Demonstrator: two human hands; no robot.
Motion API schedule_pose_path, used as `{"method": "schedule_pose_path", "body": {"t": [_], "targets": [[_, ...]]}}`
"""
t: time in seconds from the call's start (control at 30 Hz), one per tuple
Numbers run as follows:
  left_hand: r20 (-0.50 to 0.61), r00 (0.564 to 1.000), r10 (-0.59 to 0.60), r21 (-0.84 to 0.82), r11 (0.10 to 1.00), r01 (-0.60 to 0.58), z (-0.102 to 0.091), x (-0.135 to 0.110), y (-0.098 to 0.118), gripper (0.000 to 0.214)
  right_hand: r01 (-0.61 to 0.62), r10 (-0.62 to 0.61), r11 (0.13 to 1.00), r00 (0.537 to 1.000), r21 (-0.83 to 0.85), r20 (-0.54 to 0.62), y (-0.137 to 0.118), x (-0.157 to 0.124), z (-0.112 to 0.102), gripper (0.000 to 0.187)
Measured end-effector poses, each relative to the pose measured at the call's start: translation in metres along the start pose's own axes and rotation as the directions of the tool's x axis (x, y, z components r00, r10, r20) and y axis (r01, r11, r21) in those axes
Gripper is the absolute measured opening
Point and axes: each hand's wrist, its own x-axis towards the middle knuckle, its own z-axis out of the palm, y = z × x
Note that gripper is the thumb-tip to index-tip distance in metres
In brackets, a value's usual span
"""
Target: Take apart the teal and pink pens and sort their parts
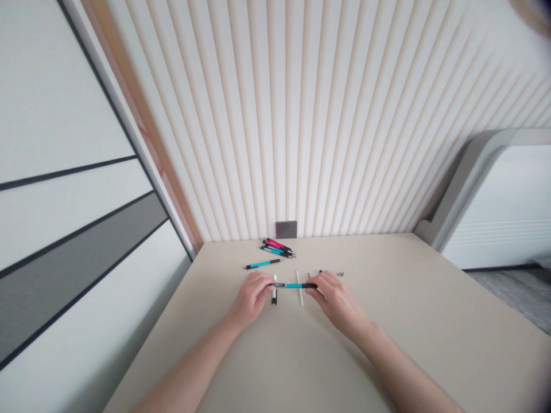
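- The left hand point(251, 299) and right hand point(337, 304) sit low at centre of frame, both on 1 blue pen point(295, 285) with black ends.
- Each grip is narrow and closed on the barrel, left at one end and right at the other. The blue middle shows between them, and the pen runs level across the frame.
- Just below the pen, near the left hand, is a short white barrel point(274, 295) with a black tip.
- A thin white rod point(299, 288) lies slanted just beside the right hand's fingers point(316, 289).
- Above the right hand are a black bit point(321, 272) and a small grey bit point(340, 273), both too small to name.
- Farther up, a single blue pen point(262, 264) lies alone, and a bunch of pink and blue pens point(278, 248) lies close together nearer the wall.
- As things stand, 1 pen is in both hands, loose pieces lie out around it, and neither hand touches the bunch, whose pens look whole from here.
- The beige worktop point(387, 321) meets a ribbed wall panel point(344, 115) with a grey socket point(286, 229) at centre.
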Motion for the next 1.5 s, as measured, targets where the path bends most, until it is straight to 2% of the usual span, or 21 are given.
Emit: {"method": "schedule_pose_path", "body": {"t": [0.1, 0.2, 0.27, 0.33, 0.47, 0.6, 0.67, 0.73, 0.8, 0.87, 0.97, 1.03, 1.1, 1.17, 1.27, 1.33, 1.4, 1.47, 1.5], "targets": [[-0.007, 1.0, 0.024, 0.019, 1.0, -0.024, -0.002, -0.001, -0.001, 0.02, -0.128, 0.123, 0.982, 0.992, 0.141, 0.041, 0.001, -0.001, 0.004, 0.036], [-0.018, 0.998, 0.053, 0.022, 0.998, -0.052, -0.003, 0.0, 0.0, 0.019, -0.311, 0.262, 0.916, 0.942, 0.252, 0.21, 0.005, -0.001, 0.007, 0.051], [-0.017, 0.998, 0.062, 0.022, 0.998, -0.062, -0.004, 0.0, 0.001, 0.02, -0.346, 0.274, 0.9, 0.922, 0.266, 0.274, 0.006, -0.001, 0.007, 0.051], [-0.002, 0.998, 0.057, 0.017, 0.998, -0.057, -0.004, 0.0, 0.002, 0.02, -0.3, 0.243, 0.924, 0.94, 0.239, 0.24, 0.006, 0.0, 0.005, 0.045], [0.017, 1.0, 0.007, -0.044, 0.999, -0.006, -0.002, 0.001, 0.004, 0.025, -0.134, 0.123, 0.98, 0.989, 0.145, 0.081, 0.005, -0.001, 0.001, 0.036], [0.055, 0.994, -0.097, -0.102, 0.99, 0.102, 0.001, 0.001, 0.005, 0.027, 0.011, -0.008, 0.998, 0.999, 0.066, -0.045, 0.006, -0.002, 0.003, 0.034], [0.042, 0.994, -0.105, -0.104, 0.989, 0.109, 0.001, 0.001, 0.003, 0.024, 0.037, -0.032, 0.997, 0.997, 0.067, -0.067, 0.005, -0.003, 0.004, 0.033], [-0.001, 0.998, -0.057, -0.08, 0.995, 0.056, 0.0, 0.0, 0.001, 0.021, 0.005, 0.002, 0.993, 0.998, 0.118, -0.058, 0.002, -0.002, 0.003, 0.032], [-0.035, 0.999, 0.029, -0.024, 0.999, -0.03, -0.003, 0.0, -0.001, 0.019, -0.086, 0.086, 0.971, 0.996, 0.224, 0.009, -0.001, -0.002, 0.001, 0.036], [-0.045, 0.992, 0.121, 0.045, 0.992, -0.119, -0.007, -0.001, -0.001, 0.018, -0.217, 0.17, 0.908, 0.973, 0.359, 0.159, -0.002, -0.001, -0.002, 0.047], [-0.02, 0.976, 0.217, 0.101, 0.972, -0.214, -0.01, -0.002, 0.002, 0.021, -0.403, 0.18, 0.778, 0.878, 0.482, 0.444, -0.001, -0.002, -0.005, 0.054], [0.001, 0.972, 0.236, 0.105, 0.966, -0.235, -0.01, -0.002, 0.003, 0.021, -0.455, 0.168, 0.754, 0.831, 0.473, 0.531, 0.0, -0.002, -0.004, 0.049], [0.022, 0.977, 0.214, 0.097, 0.972, -0.215, -0.009, -0.002, 0.004, 0.02, -0.418, 0.196, 0.814, 0.851, 0.404, 0.486, 0.002, -0.003, -0.002, 0.043], [0.037, 0.986, 0.164, 0.08, 0.983, -0.167, -0.007, -0.002, 0.004, 0.021, -0.314, 0.204, 0.905, 0.912, 0.286, 0.357, 0.002, -0.003, 0.0, 0.039], [0.037, 0.999, 0.038, 0.013, 0.999, -0.039, -0.003, -0.001, 0.006, 0.024, -0.119, 0.1, 0.987, 0.982, 0.109, 0.163, 0.001, -0.002, 0.001, 0.035], [0.075, 0.992, -0.098, -0.075, 0.992, 0.103, 0.001, 0.001, 0.009, 0.028, -0.003, 0.003, 1.0, 0.997, -0.008, 0.081, 0.0, -0.001, -0.001, 0.033], [0.139, 0.965, -0.222, -0.151, 0.958, 0.242, 0.003, 0.001, 0.012, 0.033, 0.09, -0.085, 0.99, 0.995, -0.107, 0.052, 0.0, 0.0, -0.003, 0.031], [0.146, 0.951, -0.272, -0.176, 0.939, 0.295, 0.004, 0.002, 0.013, 0.032, 0.14, -0.135, 0.982, 0.99, -0.13, 0.042, 0.0, 0.0, -0.005, 0.03], [0.119, 0.961, -0.252, -0.17, 0.948, 0.269, 0.003, 0.002, 0.012, 0.03, 0.145, -0.142, 0.983, 0.989, -0.112, 0.034, 0.0, 0.001, -0.006, 0.029]]}}
